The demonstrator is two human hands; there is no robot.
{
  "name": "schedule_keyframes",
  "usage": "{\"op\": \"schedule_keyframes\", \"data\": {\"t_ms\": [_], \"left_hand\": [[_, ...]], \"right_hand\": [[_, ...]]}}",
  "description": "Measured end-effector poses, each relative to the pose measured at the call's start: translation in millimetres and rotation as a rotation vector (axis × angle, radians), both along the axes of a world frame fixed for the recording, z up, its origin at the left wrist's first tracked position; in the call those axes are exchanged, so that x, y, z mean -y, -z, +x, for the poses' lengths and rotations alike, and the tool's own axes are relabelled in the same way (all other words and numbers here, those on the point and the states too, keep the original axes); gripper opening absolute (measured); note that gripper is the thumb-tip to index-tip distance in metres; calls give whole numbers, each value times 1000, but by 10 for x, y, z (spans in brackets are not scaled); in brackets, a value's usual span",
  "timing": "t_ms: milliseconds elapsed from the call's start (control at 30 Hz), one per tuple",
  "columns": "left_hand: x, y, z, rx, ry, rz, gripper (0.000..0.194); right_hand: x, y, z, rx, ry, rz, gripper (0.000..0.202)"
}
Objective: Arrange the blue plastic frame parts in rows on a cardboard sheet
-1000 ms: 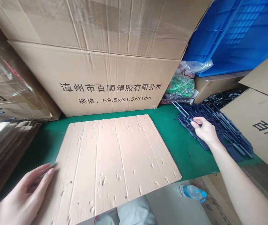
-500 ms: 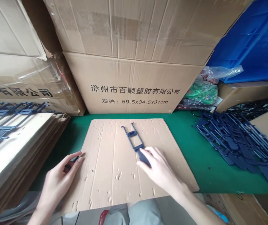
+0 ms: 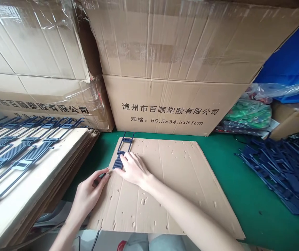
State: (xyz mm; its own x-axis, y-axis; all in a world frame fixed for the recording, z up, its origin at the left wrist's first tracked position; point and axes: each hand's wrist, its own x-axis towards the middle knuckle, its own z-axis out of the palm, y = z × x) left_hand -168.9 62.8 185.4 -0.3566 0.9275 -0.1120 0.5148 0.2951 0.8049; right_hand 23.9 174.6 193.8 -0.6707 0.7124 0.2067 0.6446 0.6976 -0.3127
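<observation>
I judge this to be the placing step: my right hand point(image 3: 135, 170) holds 1 dark blue frame point(image 3: 117, 162) by its ribbed plate, flat at the left side of the cardboard sheet point(image 3: 180, 164). My left hand point(image 3: 88, 193) is narrow at the sheet's edge; I can't tell if it grips anything. The next move calls for a gentle, level release
</observation>
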Motion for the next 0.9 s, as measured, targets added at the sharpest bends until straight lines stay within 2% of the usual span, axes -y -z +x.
{"op": "schedule_keyframes", "data": {"t_ms": [200, 267, 367, 467, 600, 733, 900], "left_hand": [[-62, 1, -69, 66, -15, -3, 62], [-139, -40, -76, 124, -46, 4, 66], [-324, -86, -46, 106, -68, 113, 65], [-553, -68, 20, 76, 1, 225, 61], [-747, 44, 77, 47, 100, 240, 57], [-738, 135, 74, 0, 147, 231, 54], [-697, 135, 67, -14, 155, 252, 59]], "right_hand": [[-24, 172, -50, -125, 8, 23, 59], [-26, 188, -43, -145, 2, 24, 60], [-29, 178, -38, -159, -6, 28, 55], [-28, 158, -40, -152, -6, 19, 45], [-22, 157, -43, -165, 0, 5, 41], [-24, 140, -41, -169, -3, 12, 40], [-32, 125, -34, -192, -6, -4, 36]]}}
